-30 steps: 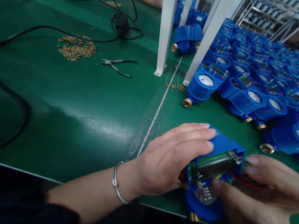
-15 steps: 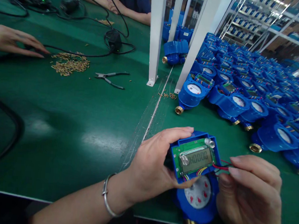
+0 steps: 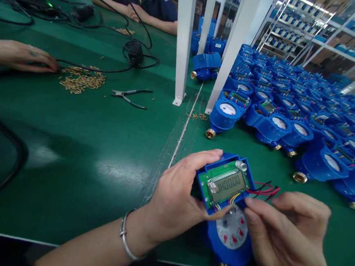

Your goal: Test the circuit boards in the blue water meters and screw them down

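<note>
My left hand (image 3: 175,198) has its fingers clamped on the meter (image 3: 232,244) at the near edge of the surface (image 3: 87,142), thumb under its board (image 3: 225,185). My right hand (image 3: 286,236) brings its fingers close together beside the red wires (image 3: 265,190); I cannot tell whether they grip them.

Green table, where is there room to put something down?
The widest bare patch of the table lies between the black cable, the pliers and the left hand. Right of the white posts it is crowded with blue meters.
</note>
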{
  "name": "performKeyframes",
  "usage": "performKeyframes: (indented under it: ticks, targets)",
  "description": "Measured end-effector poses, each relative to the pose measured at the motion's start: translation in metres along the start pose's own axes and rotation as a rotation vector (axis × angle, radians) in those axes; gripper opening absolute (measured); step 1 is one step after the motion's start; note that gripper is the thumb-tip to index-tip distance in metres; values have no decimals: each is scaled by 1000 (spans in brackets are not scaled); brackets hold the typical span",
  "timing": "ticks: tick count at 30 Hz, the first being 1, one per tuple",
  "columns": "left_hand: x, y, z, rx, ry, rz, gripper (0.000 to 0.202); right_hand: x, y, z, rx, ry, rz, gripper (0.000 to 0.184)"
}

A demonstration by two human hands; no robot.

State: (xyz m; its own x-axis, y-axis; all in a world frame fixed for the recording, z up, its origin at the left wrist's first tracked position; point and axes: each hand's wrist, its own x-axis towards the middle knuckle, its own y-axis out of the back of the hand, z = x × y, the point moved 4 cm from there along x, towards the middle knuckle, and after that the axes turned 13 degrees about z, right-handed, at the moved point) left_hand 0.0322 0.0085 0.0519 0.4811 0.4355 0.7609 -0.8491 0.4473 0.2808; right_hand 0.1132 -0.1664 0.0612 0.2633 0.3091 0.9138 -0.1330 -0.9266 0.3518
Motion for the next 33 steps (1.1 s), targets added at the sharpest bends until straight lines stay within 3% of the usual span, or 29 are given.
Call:
performKeyframes:
  ticks: [4,8,13,21,33]
  targets:
    - [0,-1,0,-15,24,-2,70,2,-4,-3,63,-126,-72,17]
    - [-2,-2,1,-50,34,-20,71,2,0,-4,47,-96,54,13]
    - [-2,-4,2,-86,63,-27,71,4,-9,1,198,-291,32,17]
    - [1,-3,2,-116,74,-75,71,5,-16,8,423,-350,-10,17]
    - [0,-5,2,-151,75,-99,70,3,-17,11,468,-378,-43,16]
